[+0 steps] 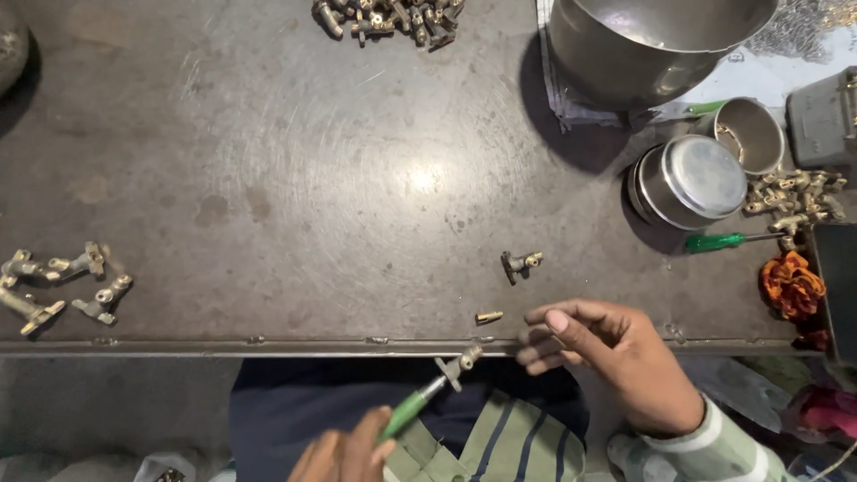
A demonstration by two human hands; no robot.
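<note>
The left hand (344, 455) sits at the bottom edge of the view, cut off below the knuckles, its fingers closed around the green handle of a screwdriver (418, 402) whose thin shaft points up and to the right. On the tip of that shaft sits a small brass valve fitting (458, 364), held just below the front edge of the dark metal surface (312, 161). The right hand (616, 357) hovers just right of the fitting, fingers loosely spread and empty; the fingertips (536, 344) are blurred, so whether they touch the fitting cannot be told. On the surface above the hands lie a tiny brass piece (488, 316) and, a little farther up, a single T-shaped brass fitting (520, 263). At the left edge a small group of similar fittings (62, 281) lies scattered, and another heap (388, 18) is cut off by the top of the frame. On the right stand a large steel bowl (652, 45), partly out of view, a lidded steel tin (689, 181), an open steel cup (750, 134), a second green-handled screwdriver (728, 241), more brass parts (794, 201) and an orange flower (792, 286). A striped cloth (500, 442) covers the lap below.
</note>
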